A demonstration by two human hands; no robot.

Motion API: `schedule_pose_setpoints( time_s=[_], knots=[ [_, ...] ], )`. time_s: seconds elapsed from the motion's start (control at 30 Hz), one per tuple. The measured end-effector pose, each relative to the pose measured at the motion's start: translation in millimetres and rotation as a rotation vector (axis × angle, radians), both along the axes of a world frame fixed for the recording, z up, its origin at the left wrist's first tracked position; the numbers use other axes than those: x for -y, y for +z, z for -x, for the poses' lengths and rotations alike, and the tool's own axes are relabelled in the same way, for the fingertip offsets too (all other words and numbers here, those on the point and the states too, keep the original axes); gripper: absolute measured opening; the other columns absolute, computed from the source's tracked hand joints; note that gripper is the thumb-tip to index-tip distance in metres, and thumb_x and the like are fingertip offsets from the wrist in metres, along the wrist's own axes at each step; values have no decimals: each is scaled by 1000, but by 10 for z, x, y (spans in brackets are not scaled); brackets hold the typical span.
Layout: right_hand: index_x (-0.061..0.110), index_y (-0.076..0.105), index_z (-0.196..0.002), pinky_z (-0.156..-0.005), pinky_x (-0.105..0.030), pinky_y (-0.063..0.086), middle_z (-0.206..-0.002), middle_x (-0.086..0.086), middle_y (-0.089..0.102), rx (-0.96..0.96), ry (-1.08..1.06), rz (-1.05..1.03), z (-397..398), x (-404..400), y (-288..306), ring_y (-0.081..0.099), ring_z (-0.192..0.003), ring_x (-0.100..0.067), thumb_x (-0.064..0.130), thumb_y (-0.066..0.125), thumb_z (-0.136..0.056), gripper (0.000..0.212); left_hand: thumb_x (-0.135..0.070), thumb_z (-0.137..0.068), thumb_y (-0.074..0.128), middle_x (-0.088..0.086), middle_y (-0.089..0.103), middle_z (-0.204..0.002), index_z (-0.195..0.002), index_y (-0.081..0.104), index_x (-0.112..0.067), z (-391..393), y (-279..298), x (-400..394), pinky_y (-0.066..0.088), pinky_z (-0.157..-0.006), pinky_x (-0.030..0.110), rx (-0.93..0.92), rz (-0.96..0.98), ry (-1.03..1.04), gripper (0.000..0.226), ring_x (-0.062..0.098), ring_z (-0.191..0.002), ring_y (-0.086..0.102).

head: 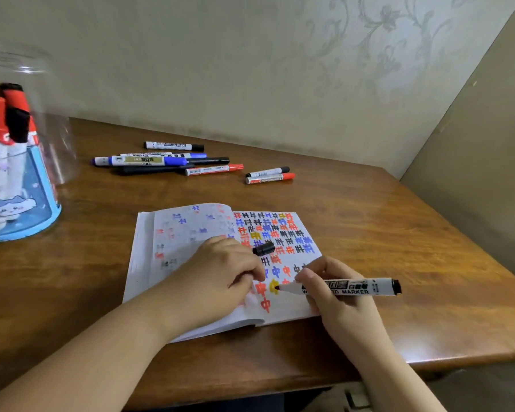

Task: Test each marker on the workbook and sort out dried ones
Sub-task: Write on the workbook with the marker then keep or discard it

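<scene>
fingers [244, 276] of the left hand [217, 281] curl down on the open workbook [149, 257] near the bench's front edge, pinching a black cap [263, 249]; right-hand fingers [306, 278] clamp a whiteboard marker [351, 287], tip on the page. a blue holder [18, 185] with markers stands at the left edge; loose markers [161, 160] lie toward the back edge.
</scene>
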State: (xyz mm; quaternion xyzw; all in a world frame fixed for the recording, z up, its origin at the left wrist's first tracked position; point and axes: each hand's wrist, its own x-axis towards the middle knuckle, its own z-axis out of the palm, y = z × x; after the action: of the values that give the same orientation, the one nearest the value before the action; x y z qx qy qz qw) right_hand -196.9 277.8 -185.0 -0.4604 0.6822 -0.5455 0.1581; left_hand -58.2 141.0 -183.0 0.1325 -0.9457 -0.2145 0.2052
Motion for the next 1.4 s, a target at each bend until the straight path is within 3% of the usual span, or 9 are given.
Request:
schedule_pose_setpoints(
  time_s=[0.2,0.27,0.37,0.47,0.7,0.87,1.0,1.17,1.4],
  knots=[
    [15,48,-64,-48,-18,30,-62,-12,54,-54,-13,-35,64,-7,-55,45,-56,-14,30,65,-70,23,-15,-94,46,-19,51,-105,-101,68,-33,0,-58,50,20,-85,2,36,22,-57,29,-3,-102,38],
    [14,45,-63,-48,-15,28,-58,-8,52,-100,1,-30,70,0,-77,42,-53,-14,37,64,-70,31,-15,-94,47,-21,47,-100,-102,69,-34,7,-77,48,20,-84,3,50,44,-63,29,-1,-98,36],
    [16,44,-61,-47,-10,28,-54,3,48,-141,-2,-32,76,11,-89,40,-51,-3,43,61,-70,34,-14,-78,57,-18,54,-85,-83,73,-34,-7,-126,64,27,-74,9,38,83,-66,26,6,-84,49],
    [20,45,-61,-47,-10,30,-57,1,50,-142,2,-62,76,8,-77,42,-52,-3,50,58,-67,33,-14,-70,59,-16,57,-81,-77,73,-34,2,-177,73,27,-70,9,0,74,-56,25,4,-80,48],
    [15,45,-61,-47,-13,28,-53,1,46,-134,24,-91,64,-6,-67,39,-50,-5,29,63,-75,27,-17,-78,47,-19,48,-85,-83,74,-31,8,-149,57,26,-82,11,20,15,-41,30,5,-86,43],
    [14,43,-60,-46,-13,30,-52,0,44,-92,37,-101,59,-25,-66,39,-49,-8,27,62,-74,27,-13,-86,47,-20,47,-88,-88,74,-31,-2,-129,43,27,-83,10,24,13,-38,32,3,-91,40],
    [18,46,-63,-49,-18,35,-65,-11,56,-128,25,-98,69,-18,-77,51,-60,-27,38,64,-73,29,-9,-90,53,-20,46,-90,-92,73,-32,-11,-103,31,25,-85,9,51,8,-43,31,1,-93,37],
    [11,43,-60,-46,-11,31,-59,-10,50,-132,-4,-71,74,-9,-92,43,-52,-7,23,61,-74,26,-11,-92,50,-22,43,-92,-94,72,-34,-15,-80,12,22,-86,7,72,-2,-36,32,-3,-93,32],
    [13,44,-62,-48,-13,31,-57,-8,49,-92,30,-63,88,-27,-87,43,-54,-9,28,63,-74,27,-9,-90,55,-20,46,-92,-92,73,-33,-9,-83,13,24,-84,8,57,-9,-33,30,1,-93,37]
  ],
)
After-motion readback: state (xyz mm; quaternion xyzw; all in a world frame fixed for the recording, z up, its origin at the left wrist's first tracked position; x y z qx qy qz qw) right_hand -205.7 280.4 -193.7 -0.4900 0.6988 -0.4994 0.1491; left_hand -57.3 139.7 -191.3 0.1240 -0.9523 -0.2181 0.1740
